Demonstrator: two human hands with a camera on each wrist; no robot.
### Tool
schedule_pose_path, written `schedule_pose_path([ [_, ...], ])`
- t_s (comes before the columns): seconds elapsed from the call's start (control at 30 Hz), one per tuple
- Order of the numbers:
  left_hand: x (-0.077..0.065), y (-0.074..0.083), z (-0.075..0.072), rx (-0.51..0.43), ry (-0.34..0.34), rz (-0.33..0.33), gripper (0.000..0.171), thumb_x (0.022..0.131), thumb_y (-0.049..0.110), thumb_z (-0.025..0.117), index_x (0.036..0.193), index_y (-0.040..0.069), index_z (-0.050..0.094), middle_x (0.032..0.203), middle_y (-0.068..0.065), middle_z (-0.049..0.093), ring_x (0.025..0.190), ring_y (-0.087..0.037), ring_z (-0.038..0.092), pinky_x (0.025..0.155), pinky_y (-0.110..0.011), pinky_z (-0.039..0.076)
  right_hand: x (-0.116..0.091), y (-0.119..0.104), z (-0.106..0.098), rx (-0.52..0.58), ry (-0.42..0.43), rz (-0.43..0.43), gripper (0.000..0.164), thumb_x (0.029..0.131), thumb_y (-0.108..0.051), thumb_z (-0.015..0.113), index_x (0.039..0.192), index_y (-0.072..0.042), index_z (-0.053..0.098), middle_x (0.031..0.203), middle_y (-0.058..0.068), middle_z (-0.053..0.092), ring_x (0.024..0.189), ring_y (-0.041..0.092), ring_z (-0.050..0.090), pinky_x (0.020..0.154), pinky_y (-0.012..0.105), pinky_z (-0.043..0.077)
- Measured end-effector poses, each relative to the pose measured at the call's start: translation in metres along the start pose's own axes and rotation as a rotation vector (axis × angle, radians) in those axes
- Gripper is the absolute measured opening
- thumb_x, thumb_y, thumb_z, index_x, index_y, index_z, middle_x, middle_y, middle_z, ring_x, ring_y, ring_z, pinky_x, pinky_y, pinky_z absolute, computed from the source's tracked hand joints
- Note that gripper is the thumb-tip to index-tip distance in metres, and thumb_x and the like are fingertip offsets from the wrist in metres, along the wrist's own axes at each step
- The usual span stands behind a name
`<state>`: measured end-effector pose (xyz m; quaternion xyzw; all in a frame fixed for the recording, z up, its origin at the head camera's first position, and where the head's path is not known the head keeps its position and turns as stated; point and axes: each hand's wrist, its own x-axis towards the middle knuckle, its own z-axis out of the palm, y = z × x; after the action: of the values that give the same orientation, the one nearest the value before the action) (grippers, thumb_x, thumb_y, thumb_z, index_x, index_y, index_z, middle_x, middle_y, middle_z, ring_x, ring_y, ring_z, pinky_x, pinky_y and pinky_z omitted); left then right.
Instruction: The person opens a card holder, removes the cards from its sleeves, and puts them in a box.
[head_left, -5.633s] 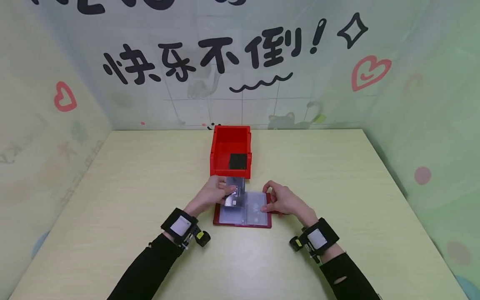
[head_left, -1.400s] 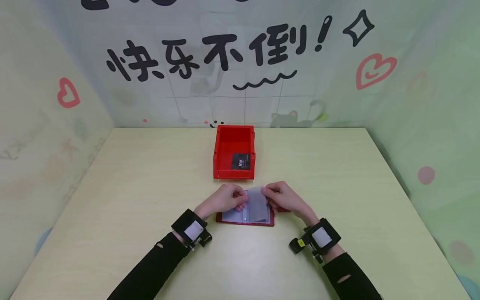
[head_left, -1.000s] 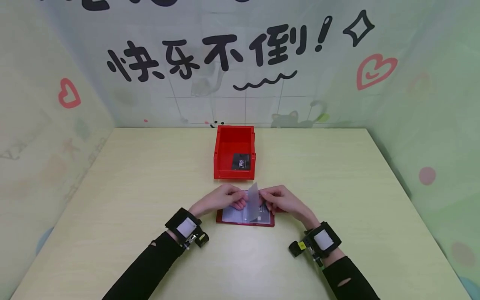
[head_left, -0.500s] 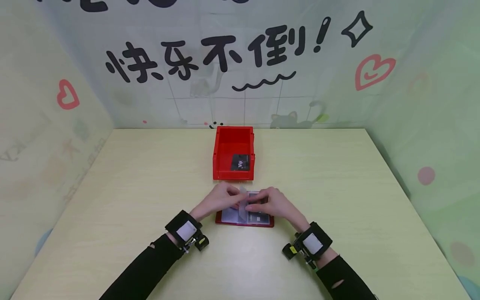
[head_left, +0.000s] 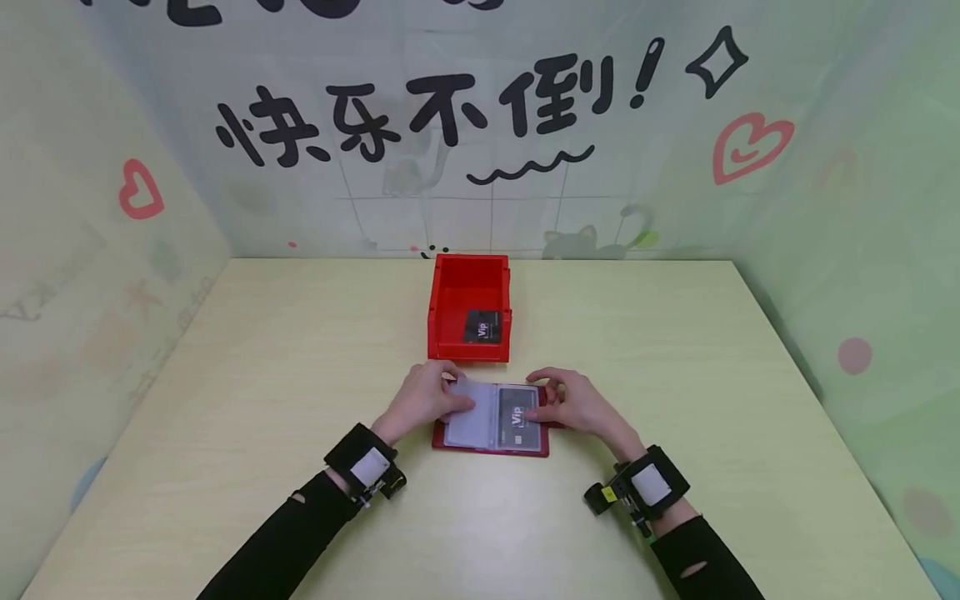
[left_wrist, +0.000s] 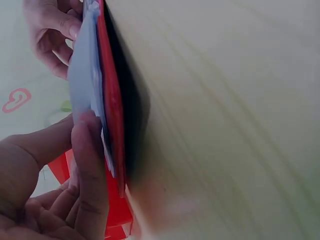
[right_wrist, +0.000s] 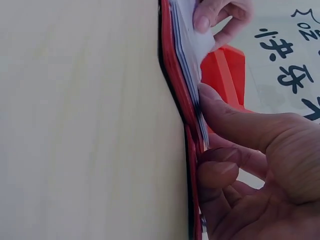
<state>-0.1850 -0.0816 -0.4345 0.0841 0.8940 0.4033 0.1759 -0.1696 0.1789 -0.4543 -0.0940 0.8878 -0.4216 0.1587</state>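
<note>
A dark red card holder (head_left: pixel 491 453) lies spread out on the table, its clear plastic pages facing up. My left hand (head_left: pixel 424 397) pinches the top left of a clear sleeve page (head_left: pixel 471 427), thumb on its face. In the right-hand pocket sits a dark grey card (head_left: pixel 513 425) lettered "Vip". My right hand (head_left: pixel 581 410) grips the holder's right edge, thumb over the card. The right wrist view shows that thumb (right_wrist: pixel 215 102) on the stacked sleeves, fingers at the red cover (right_wrist: pixel 172 60).
Just beyond the holder stands a red bin (head_left: pixel 468 283), with a black "Vip" card (head_left: pixel 482 327) lying at its near end. The pale wooden table (head_left: pixel 315 333) meets printed cloth walls at the back and both sides.
A sleeve page turned from right to left, uncovering the grey card. Earlier the left hand held a card over the holder. The right hand moved in across the page, then back to the right edge.
</note>
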Motion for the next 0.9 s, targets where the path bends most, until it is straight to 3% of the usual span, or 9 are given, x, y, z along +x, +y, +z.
schedule_pose_path([
  [0.07,-0.002,0.003,0.001,0.054,0.024,-0.018,0.046,0.082,0.019,0.083,0.121,0.004,0.063,0.090,-0.009,0.068,0.073,-0.019,0.062,0.063,-0.026,0.055,0.001,0.001,-0.001,-0.009,-0.004,0.017,0.050,0.082,-0.019,0.083,0.127,-0.009,0.065,0.085,0.006,0.051,0.082,0.018,0.052,0.062,0.026,0.038],
  [0.13,-0.003,0.006,0.001,0.135,0.036,-0.014,0.052,0.082,0.021,0.084,0.125,0.005,0.059,0.098,-0.010,0.068,0.081,-0.020,0.061,0.069,-0.028,0.056,0.001,0.001,-0.002,0.001,-0.015,0.031,0.049,0.083,-0.020,0.083,0.127,-0.009,0.065,0.087,0.008,0.052,0.084,0.020,0.053,0.061,0.026,0.040],
  [0.2,-0.004,0.010,0.002,0.211,0.047,0.013,0.053,0.081,0.021,0.084,0.125,0.005,0.058,0.100,-0.009,0.067,0.085,-0.020,0.059,0.072,-0.029,0.055,0.001,0.000,-0.002,0.005,-0.024,0.037,0.048,0.083,-0.020,0.083,0.126,-0.009,0.065,0.088,0.008,0.052,0.085,0.020,0.054,0.061,0.026,0.041],
  [0.3,-0.003,0.015,0.005,0.252,0.038,0.078,0.046,0.082,0.015,0.083,0.120,0.006,0.060,0.093,-0.008,0.064,0.083,-0.019,0.057,0.072,-0.030,0.053,0.001,0.000,-0.003,0.019,-0.032,0.042,0.047,0.083,-0.019,0.083,0.126,-0.010,0.064,0.087,0.007,0.051,0.084,0.020,0.054,0.061,0.026,0.041],
  [0.47,0.001,0.019,0.012,0.181,-0.052,0.232,0.026,0.087,0.001,0.073,0.113,0.003,0.068,0.093,-0.007,0.065,0.085,-0.017,0.057,0.078,-0.028,0.055,0.001,0.002,-0.005,0.057,-0.066,0.038,0.046,0.084,-0.016,0.082,0.125,-0.010,0.063,0.088,0.007,0.049,0.079,0.019,0.054,0.059,0.025,0.044],
  [0.57,0.004,0.020,0.017,0.129,-0.090,0.284,0.023,0.090,0.003,0.071,0.112,0.002,0.071,0.096,-0.007,0.069,0.083,-0.015,0.059,0.081,-0.027,0.056,0.001,0.002,-0.005,0.070,-0.092,0.032,0.047,0.084,-0.015,0.081,0.125,-0.010,0.060,0.090,0.008,0.049,0.077,0.019,0.054,0.059,0.026,0.045],
  [0.9,0.011,0.019,0.024,0.067,-0.086,0.233,0.024,0.091,0.009,0.073,0.113,0.002,0.073,0.092,-0.007,0.070,0.080,-0.015,0.059,0.077,-0.026,0.053,0.002,0.002,-0.009,0.061,-0.113,0.055,0.046,0.083,-0.015,0.082,0.123,-0.010,0.059,0.093,0.009,0.051,0.075,0.019,0.055,0.055,0.025,0.043],
])
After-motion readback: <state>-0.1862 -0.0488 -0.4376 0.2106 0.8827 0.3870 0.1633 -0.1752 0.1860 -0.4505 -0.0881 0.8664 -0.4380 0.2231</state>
